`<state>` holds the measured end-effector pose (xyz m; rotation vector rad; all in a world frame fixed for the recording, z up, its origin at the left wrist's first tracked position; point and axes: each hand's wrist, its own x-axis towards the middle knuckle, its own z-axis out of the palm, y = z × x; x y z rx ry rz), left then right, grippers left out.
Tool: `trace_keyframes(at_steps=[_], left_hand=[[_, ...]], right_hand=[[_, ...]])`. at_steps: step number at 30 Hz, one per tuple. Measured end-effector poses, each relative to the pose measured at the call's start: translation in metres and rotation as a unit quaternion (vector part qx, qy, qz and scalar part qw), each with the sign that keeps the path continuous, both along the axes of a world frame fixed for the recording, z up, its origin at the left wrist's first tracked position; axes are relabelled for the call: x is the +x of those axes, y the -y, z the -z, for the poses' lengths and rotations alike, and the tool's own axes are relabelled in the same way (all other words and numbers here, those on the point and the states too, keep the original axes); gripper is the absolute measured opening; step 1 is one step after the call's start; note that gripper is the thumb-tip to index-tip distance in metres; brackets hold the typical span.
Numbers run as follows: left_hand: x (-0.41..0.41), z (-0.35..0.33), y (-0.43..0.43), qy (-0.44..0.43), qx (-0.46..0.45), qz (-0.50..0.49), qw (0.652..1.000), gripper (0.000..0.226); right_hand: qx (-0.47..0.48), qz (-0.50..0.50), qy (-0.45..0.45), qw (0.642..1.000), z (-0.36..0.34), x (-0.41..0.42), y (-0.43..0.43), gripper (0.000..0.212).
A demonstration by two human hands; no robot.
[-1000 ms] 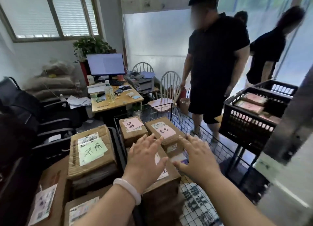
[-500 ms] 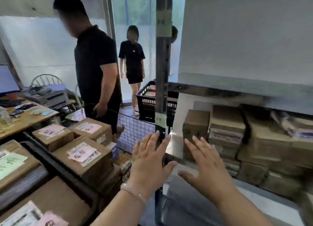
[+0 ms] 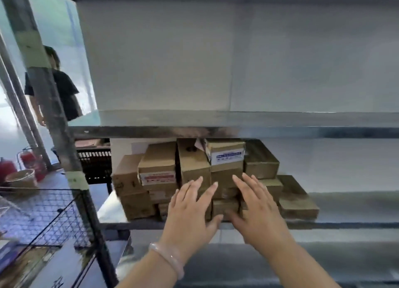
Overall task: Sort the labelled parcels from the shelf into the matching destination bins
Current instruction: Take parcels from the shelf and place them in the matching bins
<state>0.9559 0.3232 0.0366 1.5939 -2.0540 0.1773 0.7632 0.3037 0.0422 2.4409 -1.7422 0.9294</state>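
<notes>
The parcels [image 3: 194,166] are plain brown cardboard; one bears a white label with blue print [image 3: 226,157], another a white label with a red band [image 3: 157,177]. The shelf [image 3: 237,132] is dull grey metal, and its post [image 3: 60,136] carries pale green tape [image 3: 76,179]. At the left are a black slotted crate [image 3: 95,164], a black wire-grid basket [image 3: 43,212], blurred red objects [image 3: 32,162] and a bystander's black shirt [image 3: 64,93], while a pale translucent bracelet [image 3: 168,258] circles the left wrist.
</notes>
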Motion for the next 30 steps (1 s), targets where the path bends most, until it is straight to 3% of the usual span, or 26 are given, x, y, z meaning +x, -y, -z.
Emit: trace_keyframes(at_steps=[7,15,21,25,27,30], left_hand=[[-0.118,0.006,0.043,-0.027,0.044,0.045,0.998,0.07],[-0.226,0.047,0.084,-0.024,0.124,0.048,0.991,0.069],[-0.251,0.075,0.098,-0.041,0.188,0.008,0.981,0.067],[-0.25,0.081,0.098,-0.056,0.227,-0.016,0.972,0.066],[-0.249,0.082,0.097,-0.062,0.235,-0.017,0.97,0.065],[-0.252,0.084,0.094,-0.068,0.231,-0.018,0.97,0.063]], right_hand=[[0.063,0.073,0.042,0.994,0.011,-0.121,0.04,0.078],[0.211,0.129,0.123,0.961,0.068,-0.243,0.101,0.075],[0.354,0.162,0.273,0.88,0.098,-0.273,0.16,0.081],[0.428,0.17,0.402,0.792,0.121,-0.273,0.177,0.085],[0.451,0.159,0.441,0.76,0.132,-0.271,0.179,0.076],[0.447,0.132,0.476,0.746,0.142,-0.268,0.178,0.055]])
